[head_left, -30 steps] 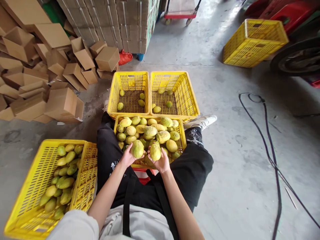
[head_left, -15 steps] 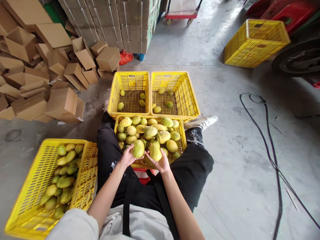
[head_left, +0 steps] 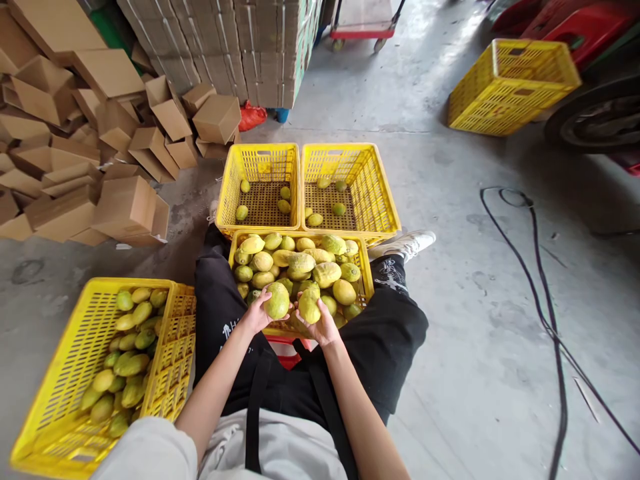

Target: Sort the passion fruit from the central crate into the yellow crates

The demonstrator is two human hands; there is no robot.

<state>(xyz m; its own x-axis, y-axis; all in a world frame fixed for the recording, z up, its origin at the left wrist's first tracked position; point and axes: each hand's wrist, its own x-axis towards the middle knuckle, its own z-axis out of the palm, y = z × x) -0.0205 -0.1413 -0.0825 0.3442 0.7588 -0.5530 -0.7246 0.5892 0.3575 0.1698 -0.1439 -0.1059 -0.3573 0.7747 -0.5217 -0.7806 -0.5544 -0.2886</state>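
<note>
The left hand [head_left: 257, 315] is wrapped around a round fruit [head_left: 277, 301], yellow-green, pinched between thumb and fingers; a narrower fruit [head_left: 309, 308] is cupped in the right hand [head_left: 324, 327], fingers curled about it. Both are held side by side above the near part of the full crate [head_left: 369, 272], which is set between the legs [head_left: 383, 353]. A slip could be caused by the one-handed grips, since rounded skin is probably not gripped firmly; bruising would be likely if either were dropped onto the heaped fruit [head_left: 327, 274] below. Knocks could be caused by the small gap between the two. If the left far crate [head_left: 226, 190] or right far crate [head_left: 373, 190] were used, a hard landing could be caused by too high a release.
</note>
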